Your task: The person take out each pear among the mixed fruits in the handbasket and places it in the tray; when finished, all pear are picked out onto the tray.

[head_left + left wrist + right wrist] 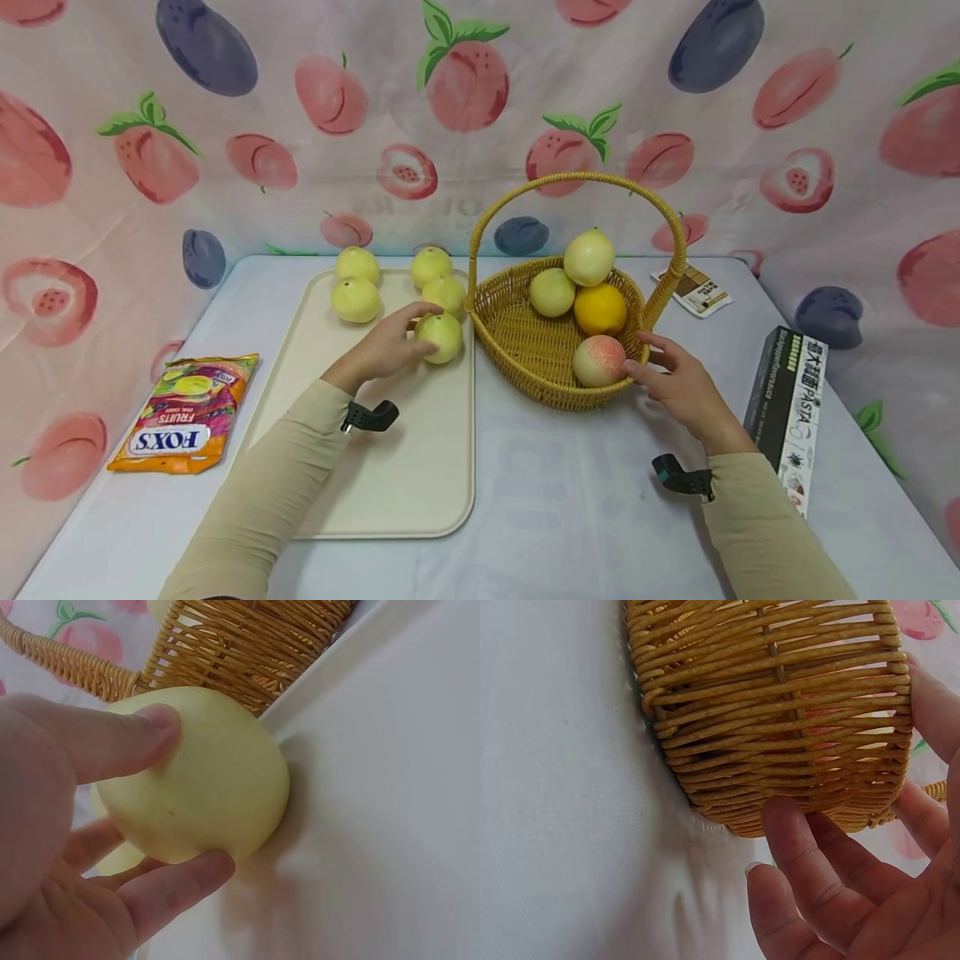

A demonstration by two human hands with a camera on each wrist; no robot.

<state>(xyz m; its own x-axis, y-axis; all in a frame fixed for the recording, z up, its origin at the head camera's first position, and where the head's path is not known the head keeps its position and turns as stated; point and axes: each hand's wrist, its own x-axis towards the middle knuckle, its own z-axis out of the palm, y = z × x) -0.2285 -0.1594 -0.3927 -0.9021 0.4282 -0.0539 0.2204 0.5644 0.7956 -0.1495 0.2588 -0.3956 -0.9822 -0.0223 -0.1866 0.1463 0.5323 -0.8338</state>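
My left hand [388, 343] holds a pale yellow-green pear [439, 338] near the tray's right edge. In the left wrist view, the thumb presses one side of that pear [202, 776] and fingertips touch its lower side. Several similar pears [357, 300] sit on the beige tray [390, 467]. On the right, my right hand [686, 387] grips the side of a wicker basket [517, 367]. The right wrist view has the thumb at the rim and fingers against the weave [780, 735]. Inside the basket lie a peach [599, 362], an orange [600, 309] and two pears [588, 257].
A tall arched handle [573, 177] rises over the basket. A FOX'S candy bag [187, 414] lies left of the tray. To the right are a pasta box [787, 400] and a small packet [697, 289]. A fruit-printed cloth [405, 108] hangs behind the table.
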